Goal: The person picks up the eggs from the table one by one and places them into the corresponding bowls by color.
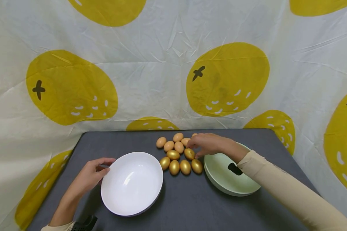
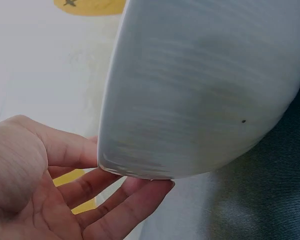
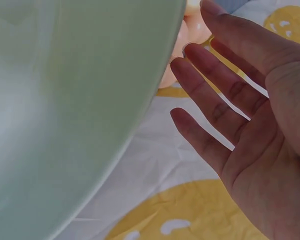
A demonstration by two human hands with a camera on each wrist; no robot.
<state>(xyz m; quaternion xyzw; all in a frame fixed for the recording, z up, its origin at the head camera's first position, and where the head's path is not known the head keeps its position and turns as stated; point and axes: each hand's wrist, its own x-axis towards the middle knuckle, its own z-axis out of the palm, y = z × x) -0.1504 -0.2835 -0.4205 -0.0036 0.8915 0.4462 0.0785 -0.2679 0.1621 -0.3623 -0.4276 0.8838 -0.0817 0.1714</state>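
My left hand (image 1: 89, 176) holds the left rim of a white bowl (image 1: 131, 186). In the left wrist view its fingers (image 2: 135, 210) lie against the bowl's outer wall. My right hand (image 1: 206, 143) reaches across a pale green bowl (image 1: 219, 170), fingers spread and loosely bent, fingertips right at a golden egg (image 1: 189, 154). Several more golden eggs (image 1: 174, 167) lie between the two bowls. Behind them sit several brown eggs (image 1: 169, 146), some partly hidden by the right hand. Nothing shows in the right palm (image 3: 260, 150) in the right wrist view.
All of this stands on a dark grey table (image 1: 179, 205). A white cloth (image 1: 150, 86) printed with yellow fruit hangs right behind the table's back edge. My right forearm sleeve (image 1: 283, 183) passes over the green bowl and a black patch (image 1: 235, 169) shows beside the cuff.
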